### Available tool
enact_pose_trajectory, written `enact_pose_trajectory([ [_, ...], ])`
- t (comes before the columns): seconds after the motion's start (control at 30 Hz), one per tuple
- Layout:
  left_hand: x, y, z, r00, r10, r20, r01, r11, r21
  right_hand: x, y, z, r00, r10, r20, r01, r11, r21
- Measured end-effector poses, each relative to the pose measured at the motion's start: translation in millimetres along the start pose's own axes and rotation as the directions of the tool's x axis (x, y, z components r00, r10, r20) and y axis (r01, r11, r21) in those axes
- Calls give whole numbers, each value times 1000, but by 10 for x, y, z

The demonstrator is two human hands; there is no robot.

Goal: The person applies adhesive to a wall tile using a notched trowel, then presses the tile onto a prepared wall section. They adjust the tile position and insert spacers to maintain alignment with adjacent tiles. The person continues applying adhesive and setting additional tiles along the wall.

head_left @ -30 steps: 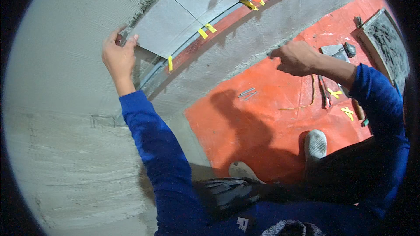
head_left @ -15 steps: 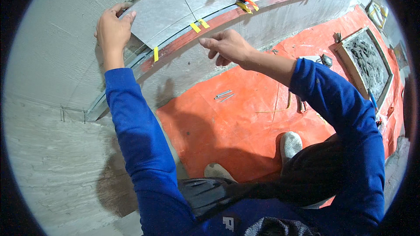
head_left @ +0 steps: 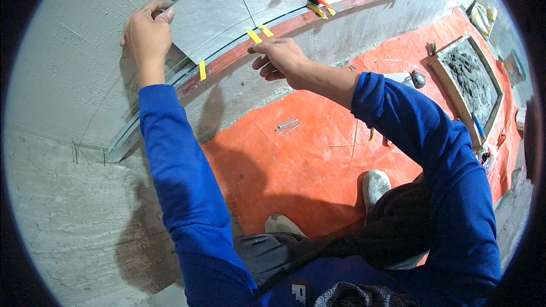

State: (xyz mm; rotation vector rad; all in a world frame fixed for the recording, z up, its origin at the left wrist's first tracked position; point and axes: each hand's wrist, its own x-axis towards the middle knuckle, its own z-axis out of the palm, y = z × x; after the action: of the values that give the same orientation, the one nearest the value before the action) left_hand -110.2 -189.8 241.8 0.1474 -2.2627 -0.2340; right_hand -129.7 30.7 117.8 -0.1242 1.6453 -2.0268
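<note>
My left hand (head_left: 148, 34) grips the left edge of a pale grey wall tile (head_left: 207, 20), its thumb on the edge; the other fingers are partly hidden. My right hand (head_left: 284, 61) is beside the reddish straight rail (head_left: 226, 60) that runs under the tiles. Its fingers are curled in, and a small dark greenish spot or bit shows at the fingertips, too small to name. Just above those fingertips sits a yellow strip (head_left: 254, 36), with another yellow strip (head_left: 265, 30) beside it. A third yellow strip (head_left: 202, 70) lies below the tile's lower corner.
Several black-and-red clamps (head_left: 322, 1) line the rail to the right. An orange sheet (head_left: 318, 165) covers the floor, with thin metal rods (head_left: 287, 125) on it. At the right stands a wooden-framed tray (head_left: 449, 91) of wet mortar (head_left: 469, 71). Bare plaster (head_left: 85, 74) is at the left.
My right hand has shifted slightly left and down, closer to the yellow strips, with its fingers more curled. My left hand stays at the tile's edge. The view has moved slightly.
</note>
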Motion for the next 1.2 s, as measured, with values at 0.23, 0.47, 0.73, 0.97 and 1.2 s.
enact_pose_trajectory([
  [0.23,26,-34,34,1000,21,-8,-22,1000,-16,4,-28,-19,999,21,-38,-20,1000,24],
  [0.47,10,66,-75,995,-56,83,52,997,56,-28,21,-47,999,-24,42,26,999,-42],
  [0.73,-37,435,30,988,152,36,-156,975,159,-2,33,-333,929,174,327,22,854,-519],
  [0.97,108,719,132,981,151,119,-175,958,228,75,179,-507,939,88,333,98,859,-502],
  [1.2,192,771,181,979,110,172,-151,957,246,1,-22,-637,960,35,279,102,880,-463],
])
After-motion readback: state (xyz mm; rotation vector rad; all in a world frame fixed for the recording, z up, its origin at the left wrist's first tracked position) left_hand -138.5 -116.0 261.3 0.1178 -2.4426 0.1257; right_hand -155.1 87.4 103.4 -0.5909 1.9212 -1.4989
